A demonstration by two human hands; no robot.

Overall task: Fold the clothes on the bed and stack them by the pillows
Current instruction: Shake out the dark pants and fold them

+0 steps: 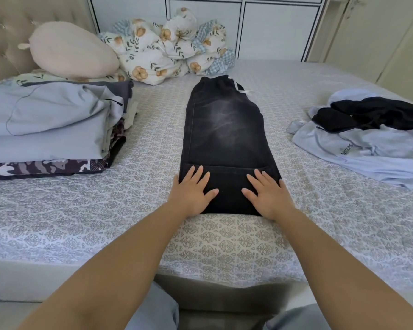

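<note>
Pressure should stay even: left hand (191, 190) and right hand (267, 194) lie flat, fingers straight, gripping nothing, on the turned-up hem of the black trousers (224, 129) near the bed's (81, 210) front edge; a crisp crease likely needs smoothing outward. Faded, drawstring-waisted, they stretch toward the far edge.

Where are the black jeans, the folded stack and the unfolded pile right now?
black jeans (224, 129): head view, on the faded patch of the thigh.
folded stack (48, 129): head view, on the pale blue top garment.
unfolded pile (367, 148): head view, on the pale blue shirt under the black garment.
</note>
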